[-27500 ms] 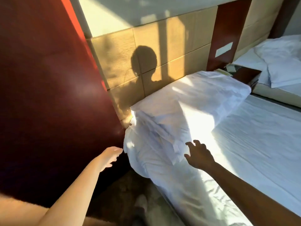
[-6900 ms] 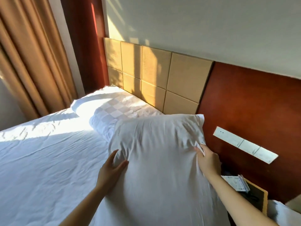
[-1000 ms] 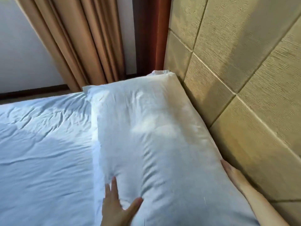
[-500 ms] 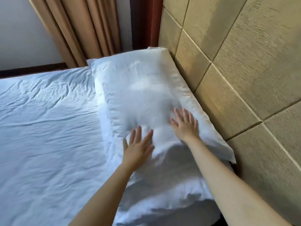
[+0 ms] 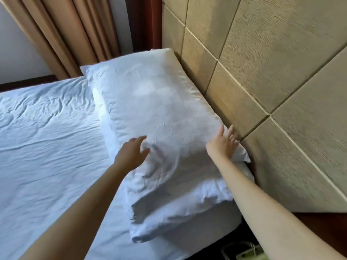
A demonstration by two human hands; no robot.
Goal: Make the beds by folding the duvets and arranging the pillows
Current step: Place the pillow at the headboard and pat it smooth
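Smoothing the pillow: this is the step in hand, as I judge it. The white pillow (image 5: 154, 109) lies lengthwise along the headboard (image 5: 262, 72), its long edge touching the padded panels.
Left hand (image 5: 131, 154): fingers loose and unclenched, holding nothing, resting on the pillow's half away from the headboard. It is blurred, so how the fingertips meet the cloth is hard to tell.
Right hand (image 5: 222, 145): fingers straight and fanned, gripping nothing, laid on the pillow's near corner just beside the headboard.
Just changed: half a second back both hands lay flat and close together in the pillow's middle. Now they have parted, one toward each long edge. The pillow itself has not shifted.
Meaning for the task: a spreading stroke suggests that placing is over and only flattening remains, so this pillow looks nearly done.
Under the pillow: a second white bulk (image 5: 187, 218) shows at the near end. I cannot tell whether it is a pillow or bunched cloth.
Sheet (image 5: 47, 137): wrinkled, lying beside the pillow. No folded duvet is in view, so that part cannot be judged.
Curtain (image 5: 71, 34): tan folds hang beyond the pillow's far end.
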